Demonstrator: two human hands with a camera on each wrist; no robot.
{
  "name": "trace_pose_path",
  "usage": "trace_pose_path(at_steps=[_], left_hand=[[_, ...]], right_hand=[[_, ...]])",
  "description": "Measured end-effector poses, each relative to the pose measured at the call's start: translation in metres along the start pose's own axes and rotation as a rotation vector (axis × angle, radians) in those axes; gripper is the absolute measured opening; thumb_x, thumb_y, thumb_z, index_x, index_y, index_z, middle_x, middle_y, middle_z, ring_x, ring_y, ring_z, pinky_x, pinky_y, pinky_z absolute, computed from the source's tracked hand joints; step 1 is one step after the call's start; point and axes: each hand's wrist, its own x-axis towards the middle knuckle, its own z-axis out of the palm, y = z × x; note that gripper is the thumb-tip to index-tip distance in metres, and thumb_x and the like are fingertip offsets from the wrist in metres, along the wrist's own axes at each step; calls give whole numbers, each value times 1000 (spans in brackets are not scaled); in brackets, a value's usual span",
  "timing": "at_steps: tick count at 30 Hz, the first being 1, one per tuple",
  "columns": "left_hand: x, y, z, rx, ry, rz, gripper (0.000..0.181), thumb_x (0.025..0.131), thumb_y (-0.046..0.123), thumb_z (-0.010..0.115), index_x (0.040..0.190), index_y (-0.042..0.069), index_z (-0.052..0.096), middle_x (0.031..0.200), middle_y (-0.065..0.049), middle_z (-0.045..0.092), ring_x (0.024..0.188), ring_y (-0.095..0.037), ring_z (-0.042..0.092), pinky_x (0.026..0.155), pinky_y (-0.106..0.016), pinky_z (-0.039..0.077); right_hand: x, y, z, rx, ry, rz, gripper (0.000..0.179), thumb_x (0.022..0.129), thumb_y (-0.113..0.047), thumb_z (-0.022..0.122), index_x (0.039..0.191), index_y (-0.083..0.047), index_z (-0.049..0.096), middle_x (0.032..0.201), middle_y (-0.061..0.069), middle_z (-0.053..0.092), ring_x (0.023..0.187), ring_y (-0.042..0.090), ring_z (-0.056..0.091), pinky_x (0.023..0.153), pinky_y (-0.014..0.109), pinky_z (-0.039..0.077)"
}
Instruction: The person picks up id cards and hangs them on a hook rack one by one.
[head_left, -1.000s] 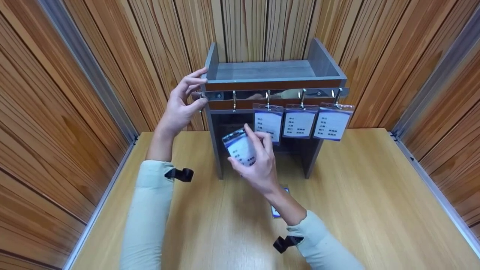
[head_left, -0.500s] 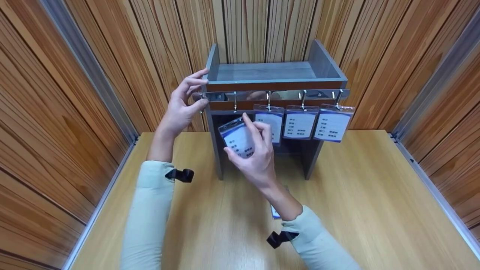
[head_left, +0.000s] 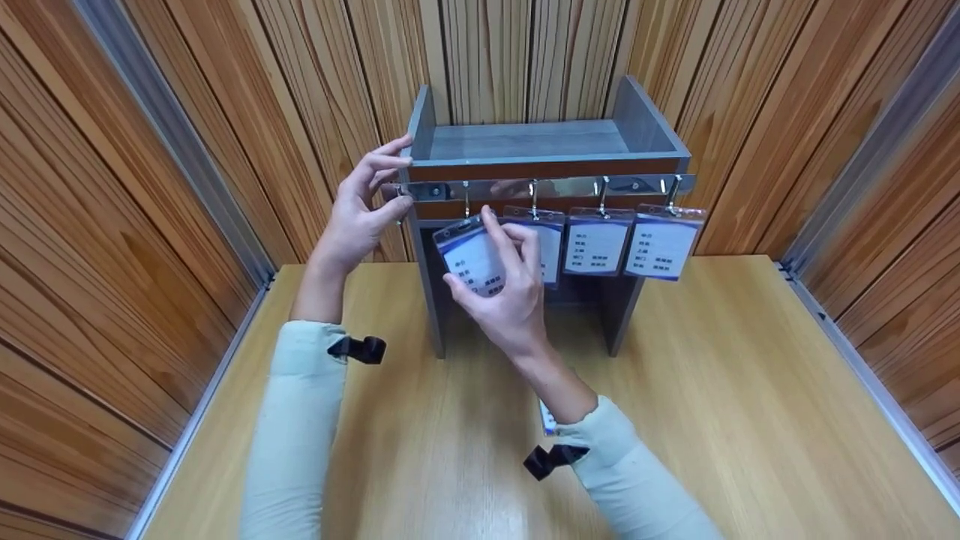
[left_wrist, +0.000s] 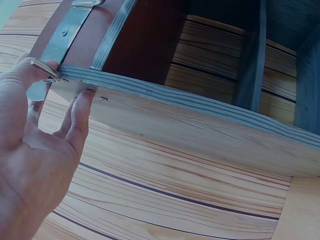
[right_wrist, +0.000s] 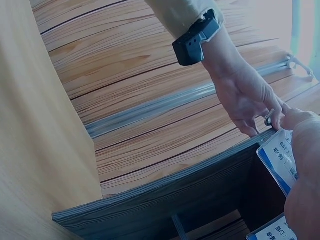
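My right hand pinches a blue-edged badge card between thumb and fingers. It holds the card's top edge just under the second hook of a metal rail. The rail runs along the front of a grey shelf unit. Three more badge cards hang from the hooks to the right. My left hand rests with straight fingers against the shelf's left edge, its thumb by the end hook. In the right wrist view the held card sits next to that left hand.
Another badge card lies on the wooden table, mostly hidden under my right forearm. Wood-panelled walls close in on the left, back and right. The shelf stands against the back wall with a dark open space under it.
My right hand has lifted the badge card up and slightly left, from in front of the shelf's lower opening to the hook rail. The left hand has stayed put.
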Motion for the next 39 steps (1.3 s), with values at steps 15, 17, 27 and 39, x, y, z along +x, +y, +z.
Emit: trace_pose_path(at_steps=[15,17,27,39], left_hand=[[2,1,-1,-14,-16,-7,39,106,-4,64,143,6,63,180,-6,45,166,-38,43,136,-70,30],[2,1,-1,-13,-13,-5,38,106,-4,64,143,5,63,180,-6,46,166,-38,43,136,-70,30],[1,0,0,-8,-11,1,38,106,-4,64,143,4,63,179,-8,47,167,-37,42,138,-70,25],[1,0,-1,-17,-5,3,38,106,-5,64,143,3,62,180,-9,46,164,-37,44,127,-51,38]], right_hand=[[5,8,7,1,23,-8,84,86,-17,97,160,-3,60,138,20,56,132,32,55,114,39,53],[4,8,7,4,16,0,84,86,-17,97,160,-3,60,138,20,56,133,32,55,116,38,54],[3,11,8,18,-14,59,80,89,-19,95,161,-7,61,142,19,54,138,32,53,116,42,54],[7,9,11,10,-35,106,81,88,-16,96,161,-9,61,141,22,52,134,35,53,110,45,56]])
